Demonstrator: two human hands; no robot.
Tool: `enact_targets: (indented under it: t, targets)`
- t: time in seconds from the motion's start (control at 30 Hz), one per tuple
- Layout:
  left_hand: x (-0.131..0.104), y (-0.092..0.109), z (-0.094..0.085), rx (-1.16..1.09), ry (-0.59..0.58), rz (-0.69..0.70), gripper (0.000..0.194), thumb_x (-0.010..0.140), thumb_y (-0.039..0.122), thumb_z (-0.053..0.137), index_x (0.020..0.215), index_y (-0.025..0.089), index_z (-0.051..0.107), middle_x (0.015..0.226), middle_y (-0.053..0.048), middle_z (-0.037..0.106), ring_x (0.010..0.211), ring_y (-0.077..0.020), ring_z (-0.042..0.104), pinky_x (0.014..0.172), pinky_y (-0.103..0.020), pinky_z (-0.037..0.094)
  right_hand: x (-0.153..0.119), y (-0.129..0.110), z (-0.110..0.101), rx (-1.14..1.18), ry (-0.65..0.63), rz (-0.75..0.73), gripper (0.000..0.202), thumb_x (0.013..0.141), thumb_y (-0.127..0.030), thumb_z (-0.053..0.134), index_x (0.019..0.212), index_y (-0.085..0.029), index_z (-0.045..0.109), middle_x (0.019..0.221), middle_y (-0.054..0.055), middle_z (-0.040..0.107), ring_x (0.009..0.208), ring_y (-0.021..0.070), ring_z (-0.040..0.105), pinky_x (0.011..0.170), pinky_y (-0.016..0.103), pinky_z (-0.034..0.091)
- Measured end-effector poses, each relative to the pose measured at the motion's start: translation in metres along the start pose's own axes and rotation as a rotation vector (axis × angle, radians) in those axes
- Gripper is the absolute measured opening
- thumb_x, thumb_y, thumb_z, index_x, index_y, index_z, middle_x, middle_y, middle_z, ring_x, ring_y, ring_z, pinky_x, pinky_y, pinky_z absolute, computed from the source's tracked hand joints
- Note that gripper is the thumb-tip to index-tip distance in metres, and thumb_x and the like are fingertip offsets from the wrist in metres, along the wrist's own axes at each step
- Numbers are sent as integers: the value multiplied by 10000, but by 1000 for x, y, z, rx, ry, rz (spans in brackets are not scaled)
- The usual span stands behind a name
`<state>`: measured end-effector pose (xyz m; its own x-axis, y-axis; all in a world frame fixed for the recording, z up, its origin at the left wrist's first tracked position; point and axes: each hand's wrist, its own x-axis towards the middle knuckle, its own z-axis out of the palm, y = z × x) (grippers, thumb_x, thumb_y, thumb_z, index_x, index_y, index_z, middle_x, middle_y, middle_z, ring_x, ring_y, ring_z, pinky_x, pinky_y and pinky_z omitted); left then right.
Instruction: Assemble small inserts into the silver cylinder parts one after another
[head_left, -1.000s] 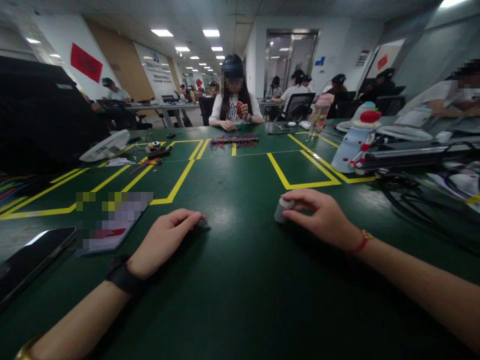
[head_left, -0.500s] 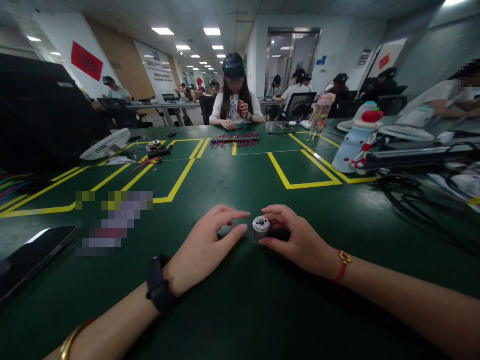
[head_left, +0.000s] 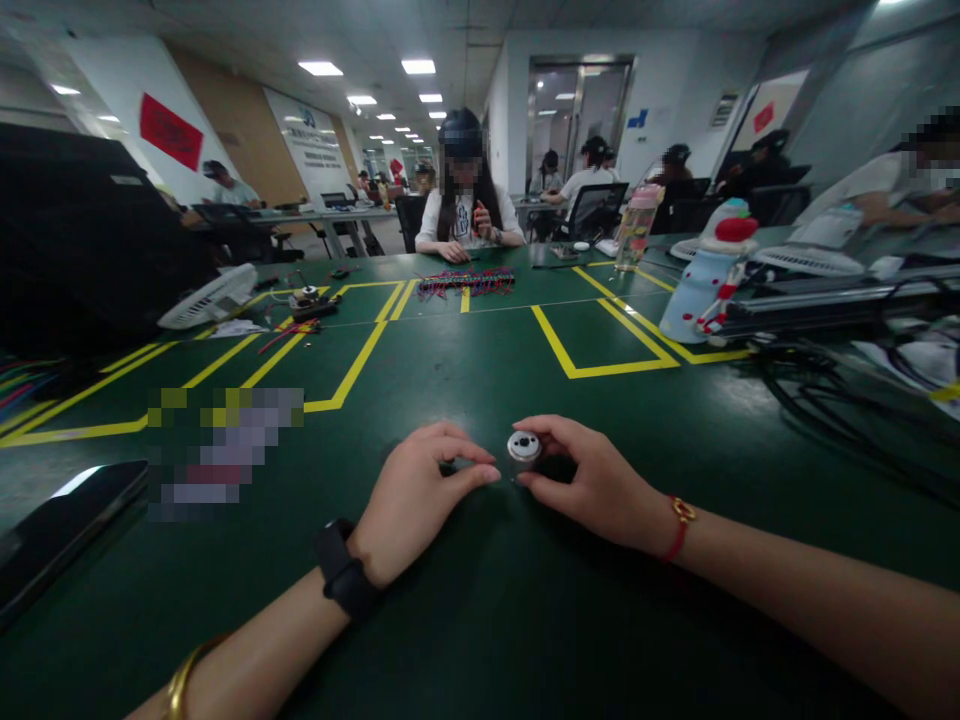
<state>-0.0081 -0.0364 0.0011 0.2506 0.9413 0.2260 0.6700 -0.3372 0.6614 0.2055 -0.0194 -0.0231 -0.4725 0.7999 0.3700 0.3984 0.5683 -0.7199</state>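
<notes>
A small cylindrical metal motor (head_left: 523, 462) stands upright on the green table, its round pale top with dark holes facing up. My right hand (head_left: 589, 475), a red cord bracelet at its wrist, grips the motor from the right between thumb and fingers. Just left of the motor is my left hand (head_left: 424, 480), with a black band on the wrist. Its thumb and fingertips are brought together in a pinch beside the motor. Whether anything tiny is between those fingertips I cannot make out.
Yellow tape (head_left: 360, 360) marks the green table. A phone (head_left: 67, 530) lies at left, and a blue bottle (head_left: 694, 295) with black cables (head_left: 810, 410) is at right. Bundled coloured wires (head_left: 465, 283) lie before a person (head_left: 461, 205) seated opposite. A white fan (head_left: 210, 300) is at far left.
My left thumb and fingertips have closed together from a spread position, staying close to the motor. My right hand keeps its grip on the motor. The view has shifted slightly.
</notes>
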Motion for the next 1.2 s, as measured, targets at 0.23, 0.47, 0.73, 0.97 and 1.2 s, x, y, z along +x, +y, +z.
enact_targets:
  t: [0.23,0.47,0.73,0.97,1.2]
  targets:
    - [0,-2,22,126,-52,-16,189,766,435,649,774,256,711,872,1,665,850,-199,591,741,-321,431,0,-3,2,73,-20,39,440,745,-301,655,1155,-222,518,1082,25,598,911,103,588,840,263,514]
    - [1,-5,-1,75,-30,-97,399,749,518,627,1069,282,662,943,-14,652,778,-190,584,684,-310,436,9,9,-28,-50,145,168,392,728,-313,633,1074,-180,507,986,53,611,827,127,604,724,269,519]
    - [-10,-56,-56,-85,124,-397,461,803,563,513,1082,219,641,872,-21,642,704,-165,555,618,-275,428,5,100,-186,-848,400,777,419,571,-462,686,825,-174,519,858,121,574,750,213,553,608,318,404]
    - [-11,-76,-53,-277,187,-432,435,807,549,513,1054,217,647,824,-10,603,654,-136,488,568,-234,408,6,86,-174,-936,483,761,487,595,-524,664,873,-133,585,1001,214,559,1015,336,505,740,426,397]
    - [-12,-69,-53,-189,165,-440,420,809,552,504,1037,232,654,826,-10,629,674,-152,511,584,-245,396,14,2,-27,-475,-96,-33,404,827,-462,529,1173,-257,576,1137,50,570,1005,170,509,865,335,384]
